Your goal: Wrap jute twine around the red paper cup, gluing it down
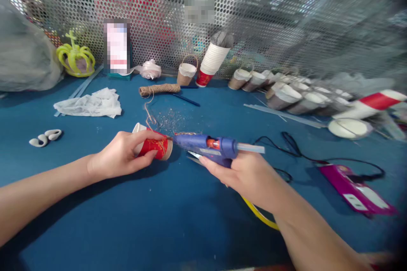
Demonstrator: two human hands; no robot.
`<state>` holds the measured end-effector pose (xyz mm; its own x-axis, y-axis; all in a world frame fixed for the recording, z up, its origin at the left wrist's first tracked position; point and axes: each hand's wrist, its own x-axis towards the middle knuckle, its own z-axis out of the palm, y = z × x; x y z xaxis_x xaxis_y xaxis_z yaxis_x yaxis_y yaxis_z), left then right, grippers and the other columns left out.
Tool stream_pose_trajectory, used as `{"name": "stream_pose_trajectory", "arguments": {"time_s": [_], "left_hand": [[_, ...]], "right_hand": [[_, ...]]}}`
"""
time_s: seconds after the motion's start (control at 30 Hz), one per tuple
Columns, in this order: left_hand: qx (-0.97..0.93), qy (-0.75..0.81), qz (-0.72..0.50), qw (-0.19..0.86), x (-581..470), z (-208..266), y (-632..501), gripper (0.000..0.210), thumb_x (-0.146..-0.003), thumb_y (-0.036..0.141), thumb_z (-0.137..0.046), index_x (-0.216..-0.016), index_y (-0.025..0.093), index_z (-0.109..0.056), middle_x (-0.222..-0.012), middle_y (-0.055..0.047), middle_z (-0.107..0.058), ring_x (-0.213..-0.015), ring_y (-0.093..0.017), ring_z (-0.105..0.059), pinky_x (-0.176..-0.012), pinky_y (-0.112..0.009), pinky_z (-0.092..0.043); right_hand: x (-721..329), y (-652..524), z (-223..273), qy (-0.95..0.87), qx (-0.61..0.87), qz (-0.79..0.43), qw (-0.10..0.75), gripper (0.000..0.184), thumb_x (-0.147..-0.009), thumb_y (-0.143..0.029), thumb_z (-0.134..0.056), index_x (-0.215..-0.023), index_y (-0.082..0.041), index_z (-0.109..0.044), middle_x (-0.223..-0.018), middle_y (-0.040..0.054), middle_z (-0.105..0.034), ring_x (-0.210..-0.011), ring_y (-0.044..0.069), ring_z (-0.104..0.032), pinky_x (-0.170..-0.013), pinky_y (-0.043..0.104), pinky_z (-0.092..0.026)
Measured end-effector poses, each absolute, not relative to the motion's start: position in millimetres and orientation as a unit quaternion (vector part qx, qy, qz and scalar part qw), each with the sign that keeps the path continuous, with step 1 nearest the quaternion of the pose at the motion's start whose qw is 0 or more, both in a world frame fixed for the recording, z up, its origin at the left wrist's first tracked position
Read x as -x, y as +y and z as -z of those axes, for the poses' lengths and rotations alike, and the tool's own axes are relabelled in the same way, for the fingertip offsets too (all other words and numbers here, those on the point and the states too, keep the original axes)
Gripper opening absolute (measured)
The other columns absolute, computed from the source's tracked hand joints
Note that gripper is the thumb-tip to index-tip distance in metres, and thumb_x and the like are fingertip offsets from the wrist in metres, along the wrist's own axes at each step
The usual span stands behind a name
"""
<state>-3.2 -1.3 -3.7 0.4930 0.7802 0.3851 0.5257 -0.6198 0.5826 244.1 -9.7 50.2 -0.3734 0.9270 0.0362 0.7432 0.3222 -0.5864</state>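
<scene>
My left hand [127, 154] is closed around a red paper cup [155, 149]. The cup is tipped on its side, its white rim towards the left and its base towards the right. Jute twine [149, 114] runs from a roll of twine [159, 89] down to the cup. In my right hand [244, 173] is a blue hot glue gun [206, 146], a clear glue stick [251, 148] jutting from its back. Its nozzle is at the cup's base end; whether they touch cannot be made out. Below the gun, scissor blades [194, 157] show, partly hidden by my hand.
Behind stand a stack of paper cups [214, 61] and several twine-wrapped cups [286, 95]. A purple power strip [356, 190] with a black cord lies right. On the left are crumpled white material [90, 103], a yellow-green crown-shaped object [75, 57] and a phone [117, 46].
</scene>
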Motion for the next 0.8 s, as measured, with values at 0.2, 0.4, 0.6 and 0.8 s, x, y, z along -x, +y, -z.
{"name": "stream_pose_trajectory", "arguments": {"time_s": [0.2, 0.4, 0.6, 0.8], "left_hand": [[-0.849, 0.368, -0.332, 0.184, 3.7, 4.0, -1.1, 0.027, -0.080, 0.018, -0.051, -0.107, 0.013, -0.056, -0.051, 0.008, -0.048, -0.037, -0.004, -0.034, -0.038, -0.013, -0.030], [-0.846, 0.373, -0.331, 0.188, 3.3, 3.9, -1.5, 0.026, -0.080, 0.019, -0.051, -0.105, 0.013, -0.057, -0.046, 0.010, -0.042, -0.036, -0.004, -0.032, -0.038, -0.013, -0.030], [-0.832, 0.393, -0.333, 0.208, 3.2, 3.2, -1.5, 0.027, -0.080, 0.019, -0.051, -0.104, 0.012, -0.058, -0.050, 0.008, -0.049, -0.036, -0.004, -0.037, -0.037, -0.013, -0.032], [-0.831, 0.396, -0.331, 0.207, 4.3, 4.3, -1.4, 0.028, -0.079, 0.019, -0.052, -0.106, 0.013, -0.058, -0.052, 0.007, -0.052, -0.037, -0.004, -0.039, -0.038, -0.013, -0.033]], "right_hand": [[-242.0, -7.8, -50.4, -0.800, 0.520, -0.237, 0.183, 0.025, -0.076, -0.026, -0.053, -0.055, -0.023, -0.040, -0.040, -0.0061, -0.045, -0.038, 0.011, -0.044, -0.044, 0.024, -0.039], [-240.3, -7.3, -49.7, -0.794, 0.524, -0.244, 0.187, 0.024, -0.077, -0.026, -0.052, -0.056, -0.023, -0.041, -0.041, -0.0062, -0.046, -0.037, 0.010, -0.043, -0.041, 0.023, -0.038], [-245.7, -12.8, -48.1, -0.809, 0.514, -0.211, 0.190, 0.025, -0.079, -0.026, -0.052, -0.056, -0.023, -0.042, -0.041, -0.0064, -0.043, -0.037, 0.010, -0.041, -0.040, 0.023, -0.037], [-247.3, -13.6, -47.2, -0.825, 0.494, -0.180, 0.208, 0.017, -0.080, -0.023, -0.052, -0.063, -0.021, -0.048, -0.052, -0.0053, -0.051, -0.041, 0.009, -0.043, -0.043, 0.021, -0.040]]}}
